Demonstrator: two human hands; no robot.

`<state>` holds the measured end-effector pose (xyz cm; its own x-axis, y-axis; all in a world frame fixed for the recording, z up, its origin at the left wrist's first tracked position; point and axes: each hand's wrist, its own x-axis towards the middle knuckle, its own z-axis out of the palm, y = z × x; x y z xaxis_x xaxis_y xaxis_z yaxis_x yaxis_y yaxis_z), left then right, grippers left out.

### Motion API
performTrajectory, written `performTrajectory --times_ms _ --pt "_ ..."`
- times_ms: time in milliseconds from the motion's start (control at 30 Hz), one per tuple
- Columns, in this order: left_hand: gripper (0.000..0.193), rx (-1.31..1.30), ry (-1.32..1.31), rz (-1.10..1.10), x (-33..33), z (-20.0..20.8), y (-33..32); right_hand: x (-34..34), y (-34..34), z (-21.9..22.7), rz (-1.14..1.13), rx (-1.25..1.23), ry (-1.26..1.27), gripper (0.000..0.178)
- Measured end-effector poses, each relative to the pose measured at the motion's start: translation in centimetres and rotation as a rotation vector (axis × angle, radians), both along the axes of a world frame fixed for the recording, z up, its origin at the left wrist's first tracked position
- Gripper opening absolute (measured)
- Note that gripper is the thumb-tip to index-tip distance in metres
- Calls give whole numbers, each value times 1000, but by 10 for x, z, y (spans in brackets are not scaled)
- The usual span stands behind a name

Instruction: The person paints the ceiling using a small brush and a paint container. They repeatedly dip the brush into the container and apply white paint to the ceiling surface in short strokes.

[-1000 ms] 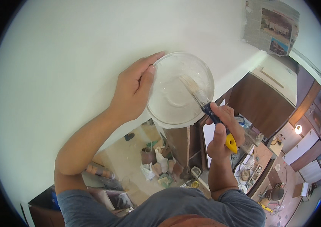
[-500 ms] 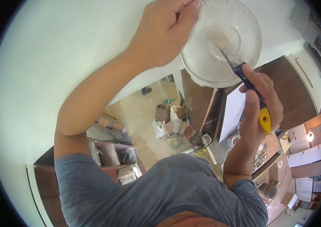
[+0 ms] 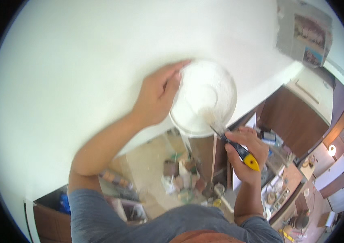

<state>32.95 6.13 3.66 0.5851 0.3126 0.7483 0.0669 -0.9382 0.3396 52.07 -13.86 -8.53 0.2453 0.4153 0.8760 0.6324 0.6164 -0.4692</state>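
My left hand grips a round whitish plastic tub by its left rim, fingers wrapped around the edge. The tub is tilted, its round face toward me, against a pale smooth surface; how deep it is I cannot tell. At its lower right, my right hand is closed around the handle of a paintbrush, black with a yellow end. The brush's pale bristles overlap the lower right part of the tub's face and look blurred. Whether they touch it is unclear.
A broad white wall fills the upper left. Sheets of printed paper are stuck at the upper right. Brown cabinets stand on the right. Far below lie bags and debris on the floor, with a cluttered worktop to the right.
Both hands have come down and to the left with the tub and paintbrush. The bristles have shifted from the tub's middle toward its lower right rim. More printed paper shows.
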Motion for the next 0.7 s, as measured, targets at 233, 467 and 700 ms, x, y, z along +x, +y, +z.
performTrajectory --times_ms 233,467,700 --pt "36 -429 227 -244 -8 77 -16 72 32 71 468 636 481 56" --pt "39 -580 267 -250 -75 120 -18 66 134 244 622 735 299 33" --pt "44 -734 81 -207 -78 108 -16 49 194 350 531 783 307 32"
